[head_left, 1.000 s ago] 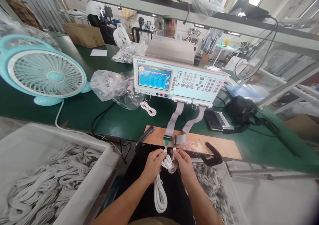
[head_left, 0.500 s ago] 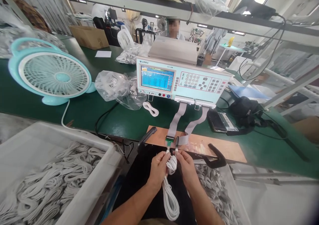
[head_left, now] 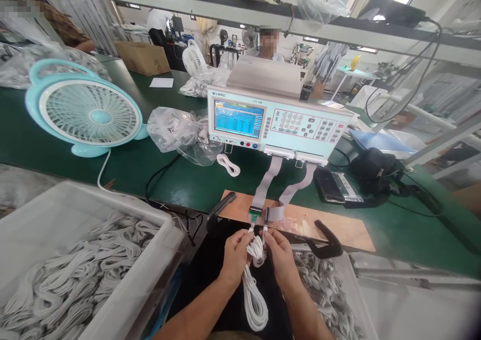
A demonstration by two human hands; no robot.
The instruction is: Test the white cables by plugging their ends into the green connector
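Both ends of a coiled white cable [head_left: 256,300] are at the wooden board [head_left: 338,228] on the bench edge. My left hand [head_left: 236,256] is closed on one end, whose metal plug meets a small green circuit board [head_left: 255,215]. With thumb and finger my right hand [head_left: 278,249] pinches the other end, against a dark connector [head_left: 266,216]. The bundled coil hangs between and below my hands. Grey ribbon cables [head_left: 267,179] run from these connectors up to a bench tester [head_left: 278,119] with a lit blue screen. Whether the plugs are fully seated I cannot tell.
A white bin [head_left: 75,260] of coiled cables stands at left, another bin [head_left: 330,290] at lower right. Black clamps [head_left: 221,209] hold the board. A turquoise fan [head_left: 92,112], bagged cables [head_left: 176,129], a loose coil [head_left: 228,165] and a phone [head_left: 329,184] lie on the green bench.
The view has shifted slightly, moving the scene a little to the right. Both hands stay on the cable ends at the connectors; the coil between them has shifted slightly.
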